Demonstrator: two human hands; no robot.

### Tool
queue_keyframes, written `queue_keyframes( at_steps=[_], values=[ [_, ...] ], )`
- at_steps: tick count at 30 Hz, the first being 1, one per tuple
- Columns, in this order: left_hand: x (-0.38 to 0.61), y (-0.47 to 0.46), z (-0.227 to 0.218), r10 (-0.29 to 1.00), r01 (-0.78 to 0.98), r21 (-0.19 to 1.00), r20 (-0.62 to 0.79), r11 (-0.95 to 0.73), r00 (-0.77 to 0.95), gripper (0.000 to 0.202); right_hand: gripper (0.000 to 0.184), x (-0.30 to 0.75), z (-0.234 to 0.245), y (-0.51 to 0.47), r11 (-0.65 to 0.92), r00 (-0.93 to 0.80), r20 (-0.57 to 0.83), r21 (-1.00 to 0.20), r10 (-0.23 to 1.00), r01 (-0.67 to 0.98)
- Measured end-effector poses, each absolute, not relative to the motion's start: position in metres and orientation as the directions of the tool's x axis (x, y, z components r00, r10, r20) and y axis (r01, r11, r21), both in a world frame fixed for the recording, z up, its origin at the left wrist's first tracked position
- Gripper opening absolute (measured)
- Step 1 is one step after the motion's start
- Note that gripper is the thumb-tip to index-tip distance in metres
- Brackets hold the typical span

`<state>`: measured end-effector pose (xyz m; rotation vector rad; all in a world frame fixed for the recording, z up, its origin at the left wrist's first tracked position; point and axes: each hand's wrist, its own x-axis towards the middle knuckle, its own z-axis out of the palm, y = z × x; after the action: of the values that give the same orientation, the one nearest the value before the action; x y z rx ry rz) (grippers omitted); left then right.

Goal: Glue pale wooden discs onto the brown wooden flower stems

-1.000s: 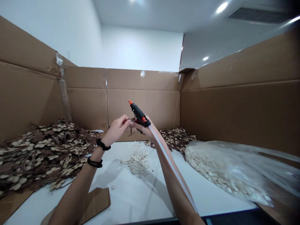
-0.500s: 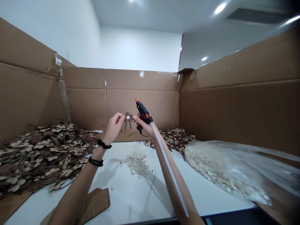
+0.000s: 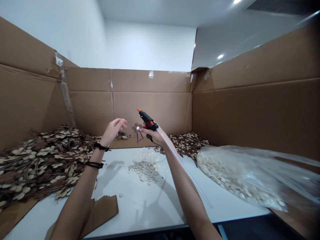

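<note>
My right hand [image 3: 155, 135] is closed round a black glue gun [image 3: 147, 120] with an orange tip that points up and to the left; a clear glue stick [image 3: 183, 170] runs back along my forearm. A small brown wooden flower [image 3: 137, 128] with a white round centre hangs at my right fingertips, just left of the gun. My left hand [image 3: 113, 128] is raised to the left of the flower, apart from it, with its fingers loosely spread and nothing in them. Two black bands circle the left wrist.
A white table [image 3: 150, 206] stands inside tall cardboard walls [image 3: 250, 110]. A big heap of brown flowers [image 3: 42, 160] lies left, a smaller heap [image 3: 186, 143] back right. Loose pale discs [image 3: 146, 166] lie in the middle, a clear bag of discs [image 3: 240, 176] right, and a cardboard scrap [image 3: 103, 208] at the front.
My left hand let go of the flower and drew away to the left, opening. The flower stays at my right hand, and the gun's tip tilted further left.
</note>
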<state>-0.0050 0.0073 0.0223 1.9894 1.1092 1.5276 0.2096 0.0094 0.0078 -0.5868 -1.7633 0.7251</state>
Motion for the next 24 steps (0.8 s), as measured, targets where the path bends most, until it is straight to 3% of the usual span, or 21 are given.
queue_keyframes(
  at_steps=[5, 11, 19, 24],
  values=[
    [0.013, -0.007, 0.021, 0.790, 0.347, 0.715, 0.493, -0.606, 0.365, 0.038, 0.026, 0.204, 0.010, 0.005, 0.734, -0.366, 0.674, -0.679, 0.641, 0.035],
    [0.028, -0.005, 0.014, 0.727, 0.195, 0.723, 0.559, -0.663, 0.398, 0.033, 0.028, 0.202, 0.011, 0.005, 0.732, -0.343, 0.686, -0.681, 0.642, 0.007],
    [0.024, -0.002, 0.012, 0.724, 0.219, 0.698, 0.601, -0.682, 0.339, 0.035, 0.026, 0.203, 0.009, 0.008, 0.719, -0.356, 0.677, -0.695, 0.644, -0.020],
    [0.019, -0.005, 0.018, 0.757, 0.249, 0.728, 0.538, -0.639, 0.371, 0.046, 0.023, 0.207, 0.007, 0.014, 0.707, -0.347, 0.655, -0.707, 0.671, 0.034]
  ],
)
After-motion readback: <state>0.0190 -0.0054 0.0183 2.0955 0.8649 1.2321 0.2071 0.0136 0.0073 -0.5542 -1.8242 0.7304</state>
